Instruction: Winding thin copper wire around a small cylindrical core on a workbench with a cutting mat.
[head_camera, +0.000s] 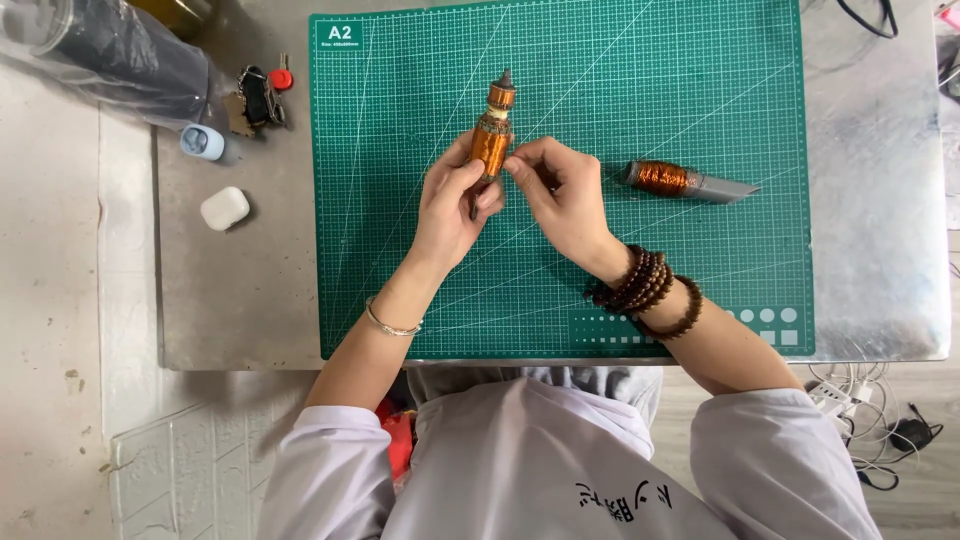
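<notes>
- Nearest the lens, bottom of the frame: white sleeves (560, 470) and two bare forearms reaching up onto the table.
- There's a thin silver bangle (392, 325) on the left wrist, and stacked brown bead bracelets (648, 285) on the right.
- Left hand (452, 205), centre frame: fingers wrapped round the lower end of a copper-wound motor armature (491, 140), thumb pressed on its coil, gripping it firmly.
- Right hand (560, 190) just beside it, fingertips pinching at the same armature's coil from the right.
- The armature stands near upright above the green cutting mat (600, 60), shaft end pointing to the top of the frame.
- Right of the hands, a second copper-wound piece with a grey end (690, 182) lies on the mat, apart from both hands.
- Left of the mat on the metal table (870, 200): a white earbud case (224, 208), a small pale blue case (202, 142), keys with a red tag (264, 92).
- Upper left corner: a dark cylinder wrapped in clear plastic (120, 50).
</notes>
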